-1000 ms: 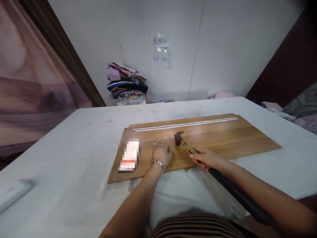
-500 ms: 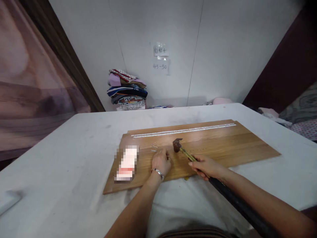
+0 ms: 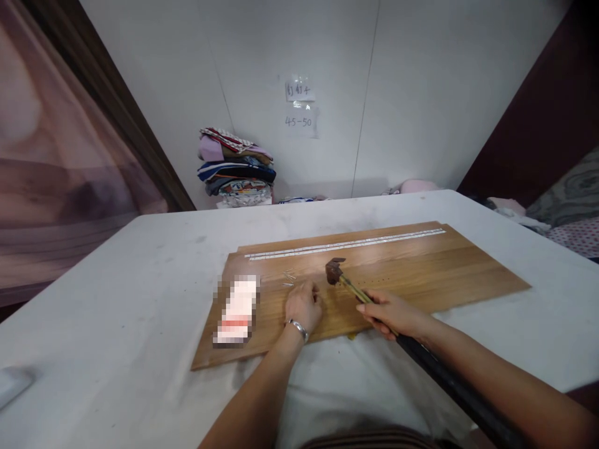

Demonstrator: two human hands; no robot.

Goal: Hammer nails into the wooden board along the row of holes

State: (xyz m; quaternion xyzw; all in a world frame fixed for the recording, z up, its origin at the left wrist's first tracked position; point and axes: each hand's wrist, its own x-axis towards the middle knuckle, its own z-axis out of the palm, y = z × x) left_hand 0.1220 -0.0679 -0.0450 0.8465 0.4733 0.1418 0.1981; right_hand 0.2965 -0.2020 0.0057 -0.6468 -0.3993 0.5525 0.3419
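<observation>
A wooden board (image 3: 402, 268) lies in front of me. My right hand (image 3: 386, 312) is wrapped round the handle of a hammer (image 3: 358, 292), whose rusty head hangs over the board's middle. Left of the hammer head, my left hand (image 3: 303, 305) rests low on the board with its fingers curled together; what they pinch, if anything, is too small to make out. Several loose nails (image 3: 289, 275) lie just beyond that hand. A row of small dark dots (image 3: 372, 282) runs rightward from behind the hammer head.
Two white marked strips (image 3: 346, 244) run along the board's far side. A blurred-out white and red item (image 3: 236, 310) lies at its left. The white table (image 3: 116, 299) surrounds the board. Folded clothes (image 3: 236, 168) are stacked by the wall beneath paper notes (image 3: 300, 106).
The view has shifted slightly. Both hands and the hammer keep nearly the same places over the board.
</observation>
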